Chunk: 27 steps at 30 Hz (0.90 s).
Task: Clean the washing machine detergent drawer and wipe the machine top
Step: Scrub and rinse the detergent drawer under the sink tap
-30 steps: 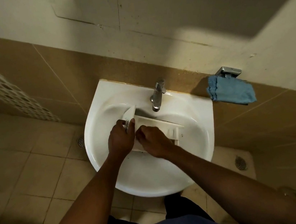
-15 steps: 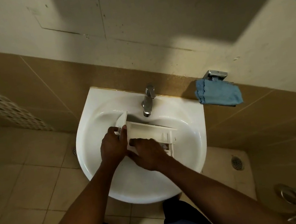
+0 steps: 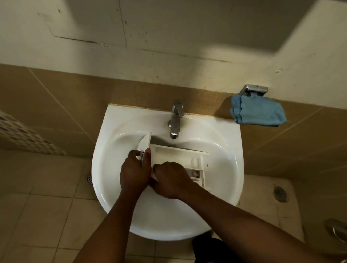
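In the bowl of a white wall-hung sink [image 3: 223, 129], just below the chrome tap [image 3: 176, 118], lies the detergent drawer [image 3: 177, 153], a white plastic tray set slantwise, its open top turned up toward the camera. Its front panel, a curved white plate with some dark print too small to read, stands at the left end and rises toward the sink's back rim. Behind the panel runs one long, plain compartment with thin upright walls. At the right end the tray breaks into smaller sections with narrow ribs and a small round white part inside. The plastic looks pale and matte; whether any residue clings to it cannot be made out. The left hand [image 3: 133, 175] grips the front panel, with the thumb on the panel's inner side and the fingers wrapped over its outer face. The right hand [image 3: 171, 180] sits over the near wall of the long compartment with its fingers curled under, touching the left hand at the knuckles; whether it holds anything cannot be told. Both forearms reach up from the bottom edge of the view. On the tiled wall to the right of the sink, a folded blue cloth [image 3: 258, 112] hangs from a small metal holder [image 3: 253, 90].
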### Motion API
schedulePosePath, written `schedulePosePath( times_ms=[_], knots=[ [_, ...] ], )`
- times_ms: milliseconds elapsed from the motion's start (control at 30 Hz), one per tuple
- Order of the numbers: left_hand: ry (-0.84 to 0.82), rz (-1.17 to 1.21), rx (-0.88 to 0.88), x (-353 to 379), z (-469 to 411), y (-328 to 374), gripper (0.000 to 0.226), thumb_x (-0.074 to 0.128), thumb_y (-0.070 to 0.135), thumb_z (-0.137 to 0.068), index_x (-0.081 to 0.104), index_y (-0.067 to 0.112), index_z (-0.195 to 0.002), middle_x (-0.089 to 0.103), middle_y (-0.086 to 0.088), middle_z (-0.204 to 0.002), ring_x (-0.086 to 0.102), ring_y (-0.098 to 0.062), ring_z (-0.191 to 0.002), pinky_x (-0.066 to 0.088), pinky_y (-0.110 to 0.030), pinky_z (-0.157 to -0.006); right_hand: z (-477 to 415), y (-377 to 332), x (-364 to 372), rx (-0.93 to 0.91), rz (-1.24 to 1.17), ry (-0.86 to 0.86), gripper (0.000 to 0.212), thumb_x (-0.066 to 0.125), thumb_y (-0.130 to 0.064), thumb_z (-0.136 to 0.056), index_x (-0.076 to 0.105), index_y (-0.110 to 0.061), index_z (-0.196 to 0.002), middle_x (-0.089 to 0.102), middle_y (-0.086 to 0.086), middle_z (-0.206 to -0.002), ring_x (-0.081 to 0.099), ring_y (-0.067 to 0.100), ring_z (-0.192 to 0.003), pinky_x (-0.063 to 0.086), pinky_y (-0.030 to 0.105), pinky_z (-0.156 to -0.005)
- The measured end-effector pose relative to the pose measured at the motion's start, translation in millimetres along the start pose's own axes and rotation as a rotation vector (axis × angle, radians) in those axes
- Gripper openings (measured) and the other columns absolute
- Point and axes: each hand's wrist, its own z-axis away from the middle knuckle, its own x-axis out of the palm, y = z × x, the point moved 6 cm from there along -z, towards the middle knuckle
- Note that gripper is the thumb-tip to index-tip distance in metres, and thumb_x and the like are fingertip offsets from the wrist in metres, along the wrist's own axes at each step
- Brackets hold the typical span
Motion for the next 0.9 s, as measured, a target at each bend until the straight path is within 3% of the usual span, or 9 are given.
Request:
schedulePosePath(
  times_ms=[67, 167, 300, 367, 500, 567, 633, 767, 900],
  knots=[
    [-0.008, -0.005, 0.001, 0.3, -0.7, -0.7, 0.052, 0.047, 0.058, -0.100, 0.060, 0.012, -0.121, 0.073, -0.010, -0.108, 0.068, -0.030, -0.101, 0.050, -0.036, -0.082, 8.2, 0.4, 5.0, 0.009, -0.110, 0.044, 0.042, 0.057, -0.046, -0.099, 0.065, -0.009, -0.117, 0.072, 0.013, -0.109, 0.068, 0.033, -0.097, 0.047, 0.035, -0.075],
    [-0.018, -0.001, 0.006, -0.3, 0.0, -0.2, 0.054, 0.045, 0.058, -0.100, 0.059, 0.011, -0.122, 0.072, -0.012, -0.108, 0.068, -0.030, -0.101, 0.050, -0.037, -0.083, 36.6, 40.1, 12.2, -0.025, -0.075, 0.111, 0.046, 0.047, -0.053, -0.100, 0.064, -0.018, -0.124, 0.073, 0.006, -0.115, 0.070, 0.028, -0.100, 0.054, 0.037, -0.081],
    [-0.020, 0.003, 0.002, -1.5, -0.1, -0.8, 0.055, 0.044, 0.060, -0.100, 0.059, 0.012, -0.122, 0.072, -0.012, -0.105, 0.068, -0.031, -0.100, 0.053, -0.041, -0.086, 28.0, 80.7, 6.3, 0.037, -0.128, -0.140, 0.041, 0.042, -0.049, -0.105, 0.071, -0.019, -0.105, 0.074, 0.007, -0.099, 0.069, 0.027, -0.091, 0.049, 0.033, -0.071],
    [-0.022, 0.002, -0.008, -1.7, -0.3, -1.8, 0.055, 0.044, 0.061, -0.099, 0.059, 0.013, -0.121, 0.072, -0.010, -0.104, 0.068, -0.030, -0.099, 0.053, -0.041, -0.085, 1.9, 80.3, -10.7, 0.120, -0.229, -0.098, 0.038, 0.051, -0.042, -0.102, 0.076, -0.016, -0.089, 0.075, 0.005, -0.089, 0.069, 0.023, -0.084, 0.052, 0.031, -0.072],
    [-0.011, -0.023, 0.015, -2.1, 0.3, -2.8, 0.053, 0.045, 0.060, -0.100, 0.060, 0.013, -0.119, 0.072, -0.010, -0.104, 0.067, -0.031, -0.100, 0.048, -0.037, -0.080, -37.9, 93.2, -27.6, 0.544, -0.940, 0.184, 0.016, 0.065, -0.017, -0.089, 0.077, -0.010, -0.083, 0.077, 0.009, -0.079, 0.076, 0.026, -0.074, 0.065, 0.042, -0.073],
    [-0.014, -0.021, 0.023, -1.6, 0.2, -2.9, 0.053, 0.045, 0.060, -0.100, 0.060, 0.012, -0.119, 0.072, -0.010, -0.104, 0.067, -0.031, -0.100, 0.046, -0.035, -0.078, -52.5, 89.1, -21.2, 0.623, -1.246, 0.113, 0.016, 0.063, 0.005, -0.088, 0.076, 0.001, -0.098, 0.077, 0.019, -0.092, 0.077, 0.031, -0.084, 0.064, 0.043, -0.078],
    [-0.009, -0.022, 0.024, -1.5, 0.0, -2.3, 0.054, 0.046, 0.060, -0.100, 0.060, 0.012, -0.119, 0.072, -0.010, -0.103, 0.067, -0.030, -0.099, 0.042, -0.033, -0.076, -60.0, 81.1, -14.1, 0.592, -1.382, 0.039, 0.027, 0.056, 0.016, -0.088, 0.072, 0.007, -0.109, 0.076, 0.023, -0.100, 0.077, 0.034, -0.091, 0.062, 0.044, -0.086],
    [-0.004, -0.026, 0.019, -0.6, -1.0, -3.9, 0.055, 0.046, 0.060, -0.100, 0.059, 0.011, -0.121, 0.072, -0.011, -0.102, 0.067, -0.030, -0.098, 0.041, -0.031, -0.075, -55.6, 80.7, -8.9, 0.545, -1.577, 0.094, 0.026, 0.047, 0.013, -0.096, 0.068, 0.013, -0.112, 0.073, 0.029, -0.107, 0.074, 0.039, -0.097, 0.063, 0.042, -0.084],
    [-0.014, -0.021, 0.010, 1.2, -3.1, -5.7, 0.056, 0.044, 0.062, -0.099, 0.058, 0.012, -0.122, 0.072, -0.009, -0.102, 0.067, -0.028, -0.097, 0.042, -0.031, -0.074, -54.9, 92.2, -11.4, 0.635, -2.188, 0.231, 0.022, 0.039, 0.005, -0.091, 0.060, 0.011, -0.092, 0.070, 0.032, -0.099, 0.073, 0.044, -0.089, 0.061, 0.053, -0.086]
  ],
)
